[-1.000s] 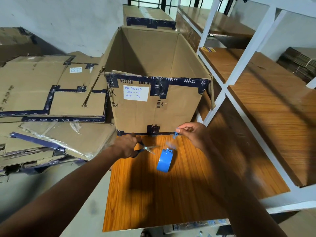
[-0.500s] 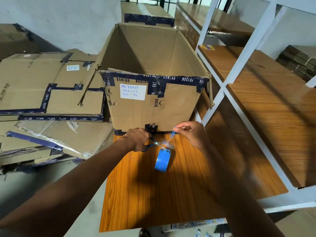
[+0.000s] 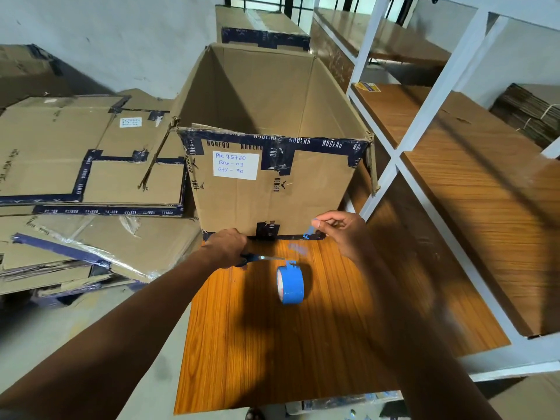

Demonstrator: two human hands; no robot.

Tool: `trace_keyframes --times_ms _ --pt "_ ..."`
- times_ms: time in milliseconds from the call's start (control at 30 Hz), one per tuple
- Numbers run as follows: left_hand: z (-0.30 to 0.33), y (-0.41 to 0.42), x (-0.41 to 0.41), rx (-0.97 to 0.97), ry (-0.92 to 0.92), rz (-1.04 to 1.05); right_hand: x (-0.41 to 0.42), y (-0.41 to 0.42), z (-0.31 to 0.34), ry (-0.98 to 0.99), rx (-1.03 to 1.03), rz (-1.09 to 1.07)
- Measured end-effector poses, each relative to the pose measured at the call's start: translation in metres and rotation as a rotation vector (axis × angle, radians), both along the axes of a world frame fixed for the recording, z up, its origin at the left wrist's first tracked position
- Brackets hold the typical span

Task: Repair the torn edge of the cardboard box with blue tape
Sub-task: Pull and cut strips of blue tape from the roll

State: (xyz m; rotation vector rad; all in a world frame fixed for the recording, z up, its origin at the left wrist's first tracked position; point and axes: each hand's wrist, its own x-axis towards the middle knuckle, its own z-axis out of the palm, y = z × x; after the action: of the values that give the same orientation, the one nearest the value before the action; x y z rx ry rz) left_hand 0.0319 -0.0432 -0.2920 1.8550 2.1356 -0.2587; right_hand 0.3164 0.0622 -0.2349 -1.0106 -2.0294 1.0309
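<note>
An open cardboard box (image 3: 266,195) with dark printed tape round its rim and a white label stands on the wooden shelf board (image 3: 272,353). Its right front corner is torn. My left hand (image 3: 227,245) grips blue-handled scissors (image 3: 263,258), blades pointing right, just in front of the box's bottom edge. My right hand (image 3: 345,234) pinches a short strip of blue tape (image 3: 309,230) near the box's lower right corner. The blue tape roll (image 3: 290,284) stands on edge on the board below the scissors' tip, apart from the strip.
Flattened cardboard boxes (image 3: 85,165) are stacked to the left. A white metal rack (image 3: 391,159) with wooden shelves runs along the right. Another taped box (image 3: 260,28) stands behind the open one. Bundled cardboard (image 3: 527,113) lies far right.
The scissors have closed across the tape between roll and right hand. The roll now stands on the board, parted from the strip that my right hand holds.
</note>
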Motion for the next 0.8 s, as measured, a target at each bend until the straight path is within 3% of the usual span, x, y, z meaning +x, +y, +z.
trace_keyframes --times_ms 200,400,567,733,800 --pt "-0.027 -0.027 -0.022 -0.034 -0.151 0.217 -0.001 -0.001 0.01 0.102 -0.059 -0.002" --pt "-0.053 -0.058 -0.007 -0.033 -0.116 0.441 -0.008 -0.006 0.01 0.163 -0.095 -0.042" --pt "-0.065 -0.069 0.024 -0.096 -0.1 0.351 -0.015 -0.006 0.009 0.161 -0.1 -0.047" --pt "-0.07 -0.073 0.048 -0.273 -0.079 0.118 -0.025 -0.005 0.01 0.181 -0.153 -0.045" --pt "-0.068 -0.07 0.056 -0.223 -0.028 0.097 -0.03 -0.006 0.008 0.178 -0.175 -0.04"
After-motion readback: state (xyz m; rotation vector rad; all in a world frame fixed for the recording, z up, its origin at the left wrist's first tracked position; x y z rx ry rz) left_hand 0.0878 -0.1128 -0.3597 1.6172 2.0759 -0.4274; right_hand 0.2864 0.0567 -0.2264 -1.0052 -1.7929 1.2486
